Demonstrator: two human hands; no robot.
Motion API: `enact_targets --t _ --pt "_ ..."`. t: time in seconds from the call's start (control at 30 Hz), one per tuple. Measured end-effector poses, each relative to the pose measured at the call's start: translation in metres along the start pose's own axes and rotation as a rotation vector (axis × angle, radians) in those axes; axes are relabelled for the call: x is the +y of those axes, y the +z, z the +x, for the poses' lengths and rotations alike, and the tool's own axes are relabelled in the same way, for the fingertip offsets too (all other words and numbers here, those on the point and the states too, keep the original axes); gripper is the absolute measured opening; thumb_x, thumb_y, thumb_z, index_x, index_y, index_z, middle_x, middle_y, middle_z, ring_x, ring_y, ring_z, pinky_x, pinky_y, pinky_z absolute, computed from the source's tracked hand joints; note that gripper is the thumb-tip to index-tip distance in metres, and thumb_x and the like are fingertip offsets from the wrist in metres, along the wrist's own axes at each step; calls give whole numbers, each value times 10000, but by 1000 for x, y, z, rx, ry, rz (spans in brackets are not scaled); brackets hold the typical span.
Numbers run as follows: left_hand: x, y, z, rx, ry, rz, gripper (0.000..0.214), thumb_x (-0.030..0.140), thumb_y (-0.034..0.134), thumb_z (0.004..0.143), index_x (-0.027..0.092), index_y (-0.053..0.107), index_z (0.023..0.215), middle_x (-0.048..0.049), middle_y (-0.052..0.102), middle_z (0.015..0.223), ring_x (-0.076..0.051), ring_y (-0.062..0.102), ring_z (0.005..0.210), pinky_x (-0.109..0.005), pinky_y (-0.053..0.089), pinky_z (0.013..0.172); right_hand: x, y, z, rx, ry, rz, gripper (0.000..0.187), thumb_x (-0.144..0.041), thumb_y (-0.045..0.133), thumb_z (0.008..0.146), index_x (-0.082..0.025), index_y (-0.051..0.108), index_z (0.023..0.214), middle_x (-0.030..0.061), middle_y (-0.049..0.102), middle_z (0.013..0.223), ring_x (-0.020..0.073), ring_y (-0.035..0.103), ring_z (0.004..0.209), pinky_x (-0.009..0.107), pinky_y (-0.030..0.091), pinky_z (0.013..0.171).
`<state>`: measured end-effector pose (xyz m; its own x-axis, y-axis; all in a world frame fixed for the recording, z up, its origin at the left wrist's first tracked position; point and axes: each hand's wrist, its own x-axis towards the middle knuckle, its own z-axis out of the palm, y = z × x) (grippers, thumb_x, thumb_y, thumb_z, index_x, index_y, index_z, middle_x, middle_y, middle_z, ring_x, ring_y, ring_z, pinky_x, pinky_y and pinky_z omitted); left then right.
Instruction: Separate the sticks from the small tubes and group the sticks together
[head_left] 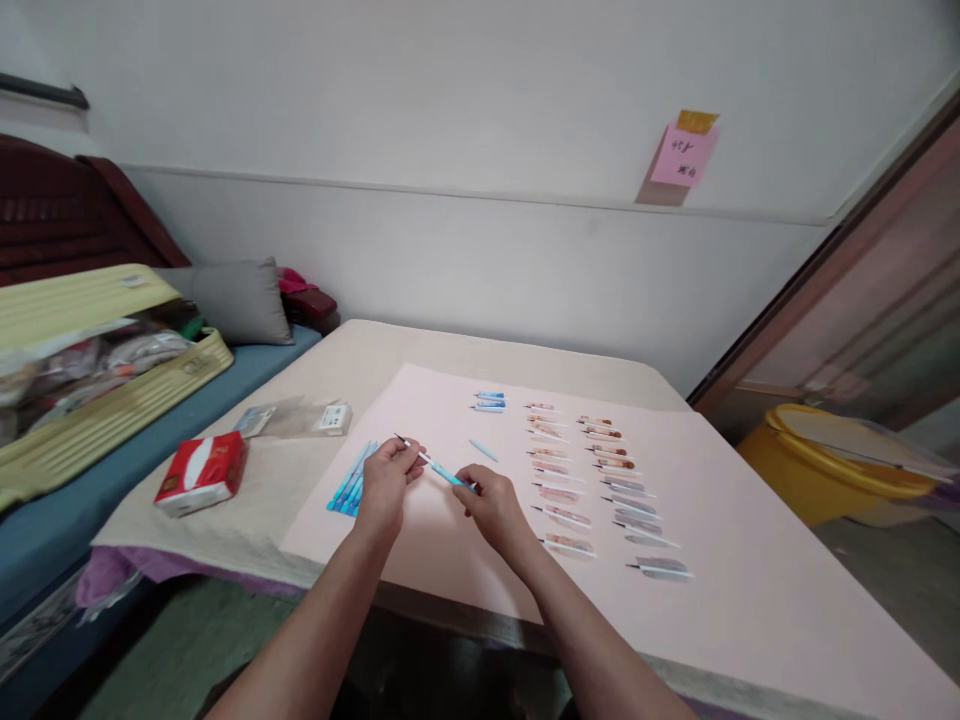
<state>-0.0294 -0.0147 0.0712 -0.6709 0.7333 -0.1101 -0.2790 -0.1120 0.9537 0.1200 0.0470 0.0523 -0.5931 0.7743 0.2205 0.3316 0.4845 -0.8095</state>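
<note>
A slim pen with a dark tip, a white front part and a light-blue barrel stretches between my hands above the pink sheet. My left hand pinches its white part near the tip. Closed around the blue rear end is my right hand; its fingers partly hide that end. Just beyond the hands lies a loose light-blue piece, perhaps a cap. Several blue pen barrels lie side by side at the left, partly behind my left hand.
White refills beside coloured pen parts form columns on the pink sheet; blue ones lie farther back. Left are a red tissue pack and a clear plastic bag. A yellow bucket stands beyond the table's right side.
</note>
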Motion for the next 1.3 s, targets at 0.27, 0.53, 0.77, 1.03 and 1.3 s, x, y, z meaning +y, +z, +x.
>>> enact_targets --t 0.27,0.53,0.77,1.03,1.3 --pt "0 0 0 15 14 8 302 407 703 602 143 611 717 -66 632 836 -134 577 732 -216 435 626 -1 -1 -2 -2 -12 20 107 -172 502 735 -199 602 710 -21 566 586 127 543 574 208 388 566" --pt "1 4 -4 -40 82 65 276 405 688 627 158 618 728 -55 638 811 -146 586 742 -224 428 626 4 0 0 -20 26 52 107 -138 470 726 -198 559 731 -29 560 594 123 544 567 209 388 573" --pt "10 6 -11 -25 280 148 225 381 622 702 170 620 781 -47 632 803 -161 586 744 -246 437 633 10 0 2 -31 35 101 110 -132 455 716 -200 527 765 -15 597 661 133 554 627 219 403 608" --pt "3 6 -10 -50 329 214 171 339 615 711 177 634 760 -30 620 747 -156 574 698 -253 435 644 3 0 1 -31 48 178 94 -146 460 727 -201 526 765 -19 587 631 134 564 624 217 411 599" --pt "5 5 -7 -21 242 180 228 377 617 714 156 605 769 -40 627 830 -148 588 736 -239 452 637 0 -1 0 -50 65 182 103 -134 458 717 -194 535 749 -29 559 588 122 540 571 211 395 577"
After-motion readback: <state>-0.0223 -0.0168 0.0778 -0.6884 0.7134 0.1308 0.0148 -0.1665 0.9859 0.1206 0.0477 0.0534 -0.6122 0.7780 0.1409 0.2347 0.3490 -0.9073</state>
